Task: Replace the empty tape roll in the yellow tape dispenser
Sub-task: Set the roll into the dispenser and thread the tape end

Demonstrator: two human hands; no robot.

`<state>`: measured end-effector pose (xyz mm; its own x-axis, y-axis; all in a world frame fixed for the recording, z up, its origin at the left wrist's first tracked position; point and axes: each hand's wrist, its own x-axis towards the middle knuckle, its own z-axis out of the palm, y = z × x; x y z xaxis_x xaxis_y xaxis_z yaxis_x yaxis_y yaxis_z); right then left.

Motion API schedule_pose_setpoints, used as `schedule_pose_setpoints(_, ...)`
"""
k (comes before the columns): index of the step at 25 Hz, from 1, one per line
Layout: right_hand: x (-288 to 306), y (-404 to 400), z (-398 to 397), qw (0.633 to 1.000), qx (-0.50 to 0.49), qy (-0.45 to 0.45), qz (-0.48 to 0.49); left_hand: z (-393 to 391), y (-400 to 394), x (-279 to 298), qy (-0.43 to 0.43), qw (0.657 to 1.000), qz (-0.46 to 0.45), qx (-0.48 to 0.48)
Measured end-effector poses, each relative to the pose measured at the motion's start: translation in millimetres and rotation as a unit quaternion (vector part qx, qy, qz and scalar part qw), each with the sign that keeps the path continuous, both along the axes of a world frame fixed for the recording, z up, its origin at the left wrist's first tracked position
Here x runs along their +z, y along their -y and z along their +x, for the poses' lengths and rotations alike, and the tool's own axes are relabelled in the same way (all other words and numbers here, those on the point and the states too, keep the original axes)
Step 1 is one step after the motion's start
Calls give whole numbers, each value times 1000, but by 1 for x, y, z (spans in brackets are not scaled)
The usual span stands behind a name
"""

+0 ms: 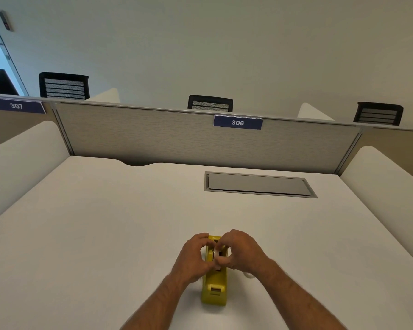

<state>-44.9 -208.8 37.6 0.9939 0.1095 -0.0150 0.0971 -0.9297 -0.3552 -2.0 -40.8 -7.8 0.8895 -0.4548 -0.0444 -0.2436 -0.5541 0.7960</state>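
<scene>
The yellow tape dispenser (214,288) stands on the white desk (105,234), its cutter end toward me. My left hand (194,254) curls against the dispenser's left side near the roll well. My right hand (242,252) is over the well, its fingers pinching a small white tape roll (219,254) that sits in or just above the well. Whether the left fingertips also touch the roll is hidden. A pale roll-like object (249,275) peeks out on the desk below my right wrist, mostly covered.
A grey cable hatch (259,184) is set into the desk at the back right. A grey partition (177,136) labelled 306 closes the far side, and white side dividers (22,160) flank the desk. Black chairs stand beyond the partition.
</scene>
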Motion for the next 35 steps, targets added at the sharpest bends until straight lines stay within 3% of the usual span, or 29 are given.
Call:
schedule_pose_setpoints(6, 2, -3, -2, 999, 24, 7, -40, -1, 3, -1, 9, 1000, 22, 4)
schedule_pose_setpoints(21, 4, -2, 1, 1000, -7, -9, 18, -1, 2, 1, 7, 999, 32, 2)
schedule_pose_setpoints(35, 4, -4, 0, 1000, 3, -12, -15, 0, 1, -4, 20, 1000, 20, -12)
